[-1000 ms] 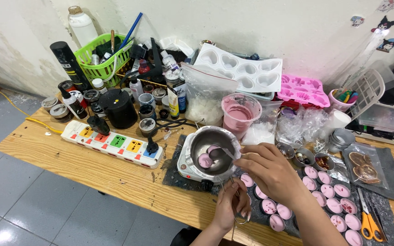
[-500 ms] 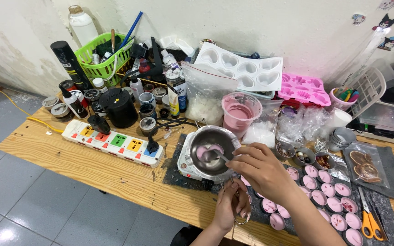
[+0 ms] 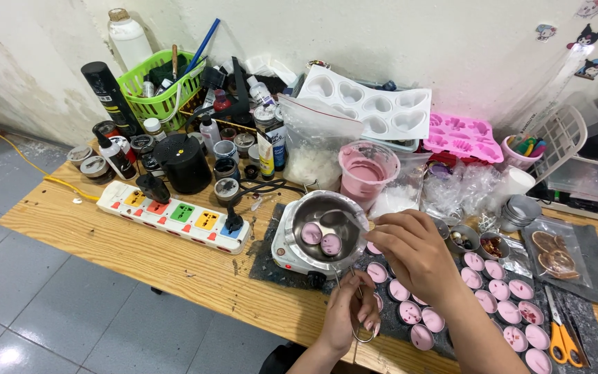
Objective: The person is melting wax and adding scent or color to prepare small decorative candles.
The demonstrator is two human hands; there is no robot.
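Gripping a thin metal spoon (image 3: 344, 218), the right hand (image 3: 413, 253) closes its grip on the handle while the bowl dips into the round steel melting pot (image 3: 320, 228), where two pink wax discs (image 3: 321, 239) lie. That pot sits on a small white hotplate (image 3: 286, 255) on the wooden tabletop (image 3: 140, 253). Below, the left hand (image 3: 351, 315) pinches thin metal tongs (image 3: 360, 305) by the near edge. Small round tins of pink wax (image 3: 479, 291) lie just right of the pot.
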